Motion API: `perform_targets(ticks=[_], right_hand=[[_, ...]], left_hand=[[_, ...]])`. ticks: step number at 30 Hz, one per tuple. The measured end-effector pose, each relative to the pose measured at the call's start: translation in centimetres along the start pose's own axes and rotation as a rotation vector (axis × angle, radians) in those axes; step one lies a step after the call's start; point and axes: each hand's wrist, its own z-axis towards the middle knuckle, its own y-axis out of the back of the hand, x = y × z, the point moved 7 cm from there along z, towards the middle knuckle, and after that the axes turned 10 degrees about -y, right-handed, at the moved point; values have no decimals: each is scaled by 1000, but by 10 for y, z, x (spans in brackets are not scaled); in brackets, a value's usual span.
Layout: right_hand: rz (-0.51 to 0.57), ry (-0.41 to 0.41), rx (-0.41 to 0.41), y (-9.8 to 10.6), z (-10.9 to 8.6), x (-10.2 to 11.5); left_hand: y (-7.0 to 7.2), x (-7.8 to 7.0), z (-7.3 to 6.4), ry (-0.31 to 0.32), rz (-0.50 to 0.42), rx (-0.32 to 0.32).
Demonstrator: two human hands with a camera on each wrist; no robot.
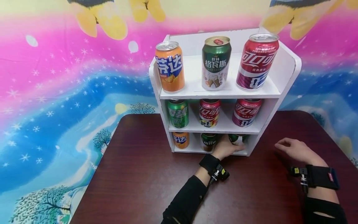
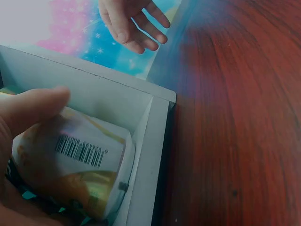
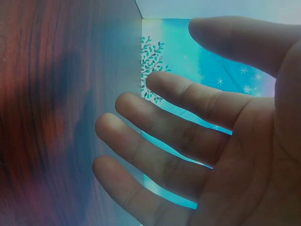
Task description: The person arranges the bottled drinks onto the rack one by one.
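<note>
My left hand (image 1: 224, 147) reaches into the bottom shelf of a small white rack (image 1: 213, 128) and grips a green-and-white drink can (image 1: 237, 139) at the right end. Up close in the left wrist view, the thumb lies across the can's barcode side (image 2: 84, 148), beside the rack's side wall; the other fingers are mostly hidden. Just left of that hand stands another dark green can (image 1: 208, 141). Right of the rack, my right hand (image 1: 299, 151) is held over the table with nothing in it, its fingers spread and slightly bent in the right wrist view.
An orange can (image 1: 181, 140) sits at the bottom left. On the middle shelf are a green can (image 1: 178, 113) and two red cans (image 1: 209, 112). Orange, dark green and red cans stand on top. The dark wooden table (image 1: 134, 186) meets a printed wall cloth (image 1: 70, 93).
</note>
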Motion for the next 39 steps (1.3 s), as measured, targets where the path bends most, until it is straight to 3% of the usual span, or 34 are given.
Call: perform_targets(ticks=[4,13,21,39], right_hand=[[2,-3,-4,-2,1,0],[-8,5,-17,-2,3,3],[-14,10,-20,-2,3,4],[-7,10,-12,-3,4,5]], left_hand=[[1,1,-3,-5,52,14],[-1,2,-4,-5,-24,47],[0,2,-5,-7,80,38],[-5,-5,-10,-16,235,-76]])
